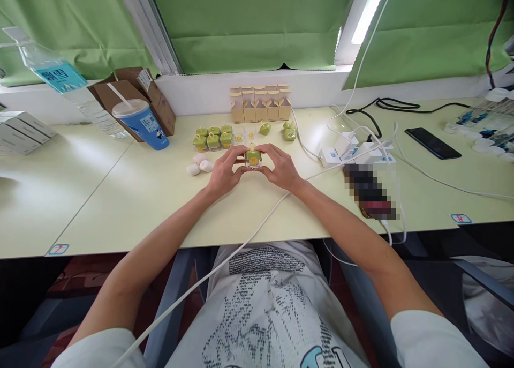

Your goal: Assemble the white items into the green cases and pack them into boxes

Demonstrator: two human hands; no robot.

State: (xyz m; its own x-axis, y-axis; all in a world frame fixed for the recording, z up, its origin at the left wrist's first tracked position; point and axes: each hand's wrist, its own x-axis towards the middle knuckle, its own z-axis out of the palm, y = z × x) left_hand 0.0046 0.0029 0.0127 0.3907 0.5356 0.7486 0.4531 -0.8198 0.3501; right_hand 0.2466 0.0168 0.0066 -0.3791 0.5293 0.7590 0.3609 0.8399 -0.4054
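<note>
"What are we doing now?"

"Our left hand (223, 172) and our right hand (284, 170) pinch one little green box (252, 158) from both sides, in front of the clear cups (239, 136). We think we're fitting its green part into its clear part."

"Does it touch the table (160, 207)?"

"We can't tell."

"What does the next bit need?"

"We think it needs a straight, even push from both hands, without bumping the other green boxes (213, 141) close by."

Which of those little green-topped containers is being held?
The green-topped container between the left hand and right hand. The clustered green-topped containers stand on the table, farther back and to its left, unheld.
</note>
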